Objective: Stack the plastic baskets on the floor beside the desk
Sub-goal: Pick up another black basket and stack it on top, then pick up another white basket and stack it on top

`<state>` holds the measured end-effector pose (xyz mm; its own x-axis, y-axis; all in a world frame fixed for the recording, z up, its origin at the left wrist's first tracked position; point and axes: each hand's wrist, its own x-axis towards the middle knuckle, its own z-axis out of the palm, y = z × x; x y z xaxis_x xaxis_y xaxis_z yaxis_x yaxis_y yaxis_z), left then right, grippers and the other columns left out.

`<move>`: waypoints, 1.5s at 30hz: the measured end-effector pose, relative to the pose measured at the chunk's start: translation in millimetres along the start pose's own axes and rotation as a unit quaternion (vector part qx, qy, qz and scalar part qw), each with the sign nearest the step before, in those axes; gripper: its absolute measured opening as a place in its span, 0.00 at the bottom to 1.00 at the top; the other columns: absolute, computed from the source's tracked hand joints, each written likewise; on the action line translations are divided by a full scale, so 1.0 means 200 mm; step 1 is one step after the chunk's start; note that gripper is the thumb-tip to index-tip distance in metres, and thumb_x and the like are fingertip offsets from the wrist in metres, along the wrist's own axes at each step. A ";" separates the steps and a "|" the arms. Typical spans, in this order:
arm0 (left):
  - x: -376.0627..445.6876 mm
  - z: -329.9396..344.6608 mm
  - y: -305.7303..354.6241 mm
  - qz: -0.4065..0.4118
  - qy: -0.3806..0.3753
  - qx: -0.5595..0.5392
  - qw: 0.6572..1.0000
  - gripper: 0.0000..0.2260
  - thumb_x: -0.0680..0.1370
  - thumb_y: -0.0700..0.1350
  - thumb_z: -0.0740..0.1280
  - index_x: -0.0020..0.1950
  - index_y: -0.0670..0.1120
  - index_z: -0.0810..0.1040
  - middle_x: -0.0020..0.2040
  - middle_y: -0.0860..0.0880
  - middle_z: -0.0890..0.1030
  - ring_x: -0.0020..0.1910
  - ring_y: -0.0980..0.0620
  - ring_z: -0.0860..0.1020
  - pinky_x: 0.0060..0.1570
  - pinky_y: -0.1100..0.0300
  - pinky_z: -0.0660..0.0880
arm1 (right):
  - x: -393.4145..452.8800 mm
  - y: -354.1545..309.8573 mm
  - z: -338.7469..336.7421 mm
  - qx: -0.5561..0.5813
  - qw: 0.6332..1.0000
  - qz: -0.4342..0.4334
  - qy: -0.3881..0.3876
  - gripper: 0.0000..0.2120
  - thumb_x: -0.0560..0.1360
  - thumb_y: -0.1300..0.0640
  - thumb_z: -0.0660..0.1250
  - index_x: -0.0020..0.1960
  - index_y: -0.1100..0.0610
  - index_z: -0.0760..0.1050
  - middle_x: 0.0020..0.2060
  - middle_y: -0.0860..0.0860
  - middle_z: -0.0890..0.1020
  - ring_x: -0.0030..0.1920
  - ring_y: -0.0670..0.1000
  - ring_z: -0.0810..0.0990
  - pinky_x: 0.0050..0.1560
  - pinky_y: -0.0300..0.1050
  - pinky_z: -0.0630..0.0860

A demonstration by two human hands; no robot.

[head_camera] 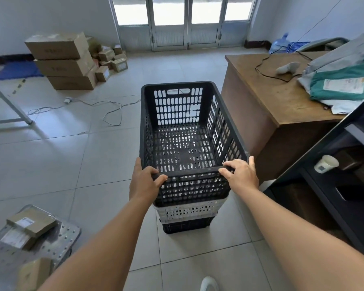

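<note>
A black perforated plastic basket (177,101) sits nested on top of a white basket (189,212), which rests in another black basket (187,225) on the tiled floor. The stack stands just left of the wooden desk (267,97). My left hand (145,181) grips the near-left corner of the top basket's rim. My right hand (241,175) grips the near-right corner of the same rim. The top basket is empty.
Stacked cardboard boxes (65,59) and loose white cables (105,108) lie at the back left. A metal plate with parcels (29,232) is at the near left. Dark shelving (334,185) with a paper cup (326,163) stands right; parcels and a scanner lie on the desk.
</note>
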<state>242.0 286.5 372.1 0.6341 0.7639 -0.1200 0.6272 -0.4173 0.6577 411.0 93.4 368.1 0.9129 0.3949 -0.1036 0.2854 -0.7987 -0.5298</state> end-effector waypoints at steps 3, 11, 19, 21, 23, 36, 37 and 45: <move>0.00 0.01 0.01 -0.014 0.010 -0.016 1.000 0.09 0.73 0.49 0.71 0.47 0.44 0.79 0.78 0.49 0.53 0.72 0.49 0.65 0.54 0.62 0.62 | 0.00 -0.01 0.00 0.010 1.000 0.011 0.008 0.17 0.75 0.45 0.66 0.60 0.52 0.79 0.65 0.48 0.77 0.78 0.56 0.48 0.71 0.55 0.59; 0.02 0.03 0.04 -0.027 0.015 0.025 0.999 0.27 0.74 0.51 0.70 0.70 0.45 0.68 0.76 0.48 0.57 0.71 0.45 0.65 0.67 0.49 0.67 | 0.03 -0.01 -0.02 -0.007 0.999 0.001 -0.039 0.24 0.77 0.43 0.63 0.69 0.50 0.71 0.73 0.49 0.67 0.78 0.55 0.46 0.72 0.56 0.56; -0.13 0.09 0.20 0.035 0.009 0.037 0.999 0.38 0.74 0.56 0.67 0.77 0.46 0.52 0.78 0.48 0.53 0.77 0.49 0.51 0.74 0.51 0.54 | -0.13 -0.02 -0.14 0.050 0.998 0.008 -0.024 0.35 0.75 0.41 0.64 0.77 0.53 0.56 0.76 0.51 0.61 0.77 0.53 0.55 0.74 0.55 0.58; -0.15 0.08 0.23 0.059 -0.008 0.027 0.998 0.39 0.74 0.57 0.67 0.78 0.47 0.51 0.78 0.48 0.53 0.77 0.49 0.51 0.75 0.51 0.54 | -0.20 -0.03 -0.18 0.057 0.998 0.011 -0.013 0.36 0.75 0.42 0.65 0.77 0.55 0.56 0.76 0.52 0.61 0.76 0.53 0.58 0.73 0.53 0.59; -0.17 0.07 0.25 0.093 -0.029 0.038 0.994 0.39 0.74 0.56 0.67 0.78 0.47 0.50 0.78 0.48 0.53 0.77 0.49 0.51 0.75 0.49 0.54 | -0.29 -0.04 -0.21 0.062 0.998 0.021 0.004 0.37 0.75 0.43 0.65 0.77 0.56 0.56 0.76 0.52 0.61 0.76 0.52 0.58 0.73 0.51 0.59; -0.70 0.10 0.35 0.338 -0.199 0.123 0.912 0.40 0.74 0.51 0.70 0.78 0.48 0.50 0.78 0.49 0.55 0.76 0.50 0.55 0.74 0.52 0.58 | -1.32 0.14 -0.31 0.039 0.961 0.232 0.147 0.37 0.75 0.48 0.68 0.77 0.55 0.54 0.76 0.51 0.60 0.77 0.52 0.55 0.74 0.49 0.56; -0.78 0.13 0.38 0.358 -0.219 0.124 0.899 0.40 0.74 0.51 0.70 0.78 0.47 0.50 0.78 0.48 0.55 0.76 0.49 0.55 0.73 0.52 0.58 | -1.42 0.18 -0.33 0.039 0.953 0.256 0.159 0.38 0.74 0.48 0.68 0.77 0.56 0.54 0.76 0.51 0.60 0.77 0.52 0.55 0.74 0.49 0.56; -1.64 0.37 0.54 0.526 -0.336 0.141 0.768 0.40 0.74 0.49 0.70 0.78 0.48 0.49 0.78 0.49 0.54 0.77 0.49 0.54 0.74 0.53 0.58 | -2.41 0.52 -0.43 0.049 0.855 0.450 0.253 0.36 0.76 0.50 0.67 0.78 0.55 0.52 0.77 0.52 0.57 0.77 0.53 0.54 0.74 0.51 0.57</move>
<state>136.4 -45.5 427.7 0.8882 -0.4567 -0.0514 -0.3799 -0.7926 0.4769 26.3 -218.5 435.2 0.7661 -0.6269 -0.1417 -0.6026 -0.6238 -0.4977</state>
